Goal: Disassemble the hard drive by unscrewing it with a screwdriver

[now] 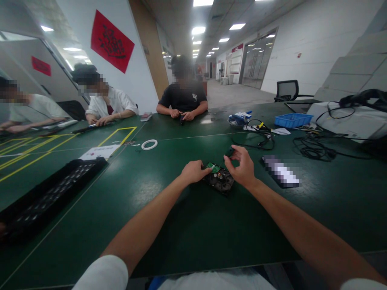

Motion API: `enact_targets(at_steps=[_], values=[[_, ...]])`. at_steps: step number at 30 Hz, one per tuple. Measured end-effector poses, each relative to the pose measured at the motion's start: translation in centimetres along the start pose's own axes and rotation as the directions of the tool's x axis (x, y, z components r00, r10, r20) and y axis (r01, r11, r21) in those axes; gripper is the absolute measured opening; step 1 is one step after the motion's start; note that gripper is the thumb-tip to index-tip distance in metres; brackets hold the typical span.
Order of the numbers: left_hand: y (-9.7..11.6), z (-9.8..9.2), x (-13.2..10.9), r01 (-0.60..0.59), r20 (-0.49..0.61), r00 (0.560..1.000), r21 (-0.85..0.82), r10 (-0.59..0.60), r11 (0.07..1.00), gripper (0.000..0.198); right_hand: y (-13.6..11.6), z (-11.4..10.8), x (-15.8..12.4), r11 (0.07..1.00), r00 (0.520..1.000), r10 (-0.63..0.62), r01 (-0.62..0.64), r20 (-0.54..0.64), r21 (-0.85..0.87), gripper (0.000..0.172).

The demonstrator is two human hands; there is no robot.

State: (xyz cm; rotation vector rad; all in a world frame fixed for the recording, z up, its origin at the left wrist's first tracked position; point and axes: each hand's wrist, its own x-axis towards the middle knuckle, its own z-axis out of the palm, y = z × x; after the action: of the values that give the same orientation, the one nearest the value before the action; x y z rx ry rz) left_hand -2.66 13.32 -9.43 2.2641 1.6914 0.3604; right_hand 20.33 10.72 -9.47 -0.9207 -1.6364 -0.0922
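Note:
An opened black electronic device (223, 184) lies on the green table in front of me, its inside facing up. A small green circuit board (213, 167) sits at its upper left, with loose-looking parts beside it. My left hand (194, 172) grips the device's left edge, the thumb resting by the board. Between the thumb and fingers of my right hand (242, 168) is a small dark-handled screwdriver (229, 152), held just above the device. Its thin shaft slants down toward the board; whether the tip touches anything is too small to tell.
To the right lie a phone (281, 172), tangled black cables (316, 148) and a blue tray (293, 119). On the left are a long black tray (54, 191), a paper sheet (99, 152) and a white ring-shaped roll (149, 144). Several people sit across the table (169, 225).

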Motion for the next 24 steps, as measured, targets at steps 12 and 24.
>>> enact_targets(at_steps=[12, 24], values=[[-4.2, 1.0, 0.8, -0.087, 0.029, 0.994, -0.421, 0.109, 0.903, 0.053, -0.4, 0.1, -0.1, 1.0, 0.999, 0.008, -0.009, 0.039, 0.02, 0.052], [-4.8, 1.3, 0.9, -0.193, -0.031, 0.979, -0.445, 0.201, 0.875, 0.039, -0.3, 0.0, 0.0, 1.0, 0.998, 0.003, -0.003, 0.057, 0.008, 0.051]])
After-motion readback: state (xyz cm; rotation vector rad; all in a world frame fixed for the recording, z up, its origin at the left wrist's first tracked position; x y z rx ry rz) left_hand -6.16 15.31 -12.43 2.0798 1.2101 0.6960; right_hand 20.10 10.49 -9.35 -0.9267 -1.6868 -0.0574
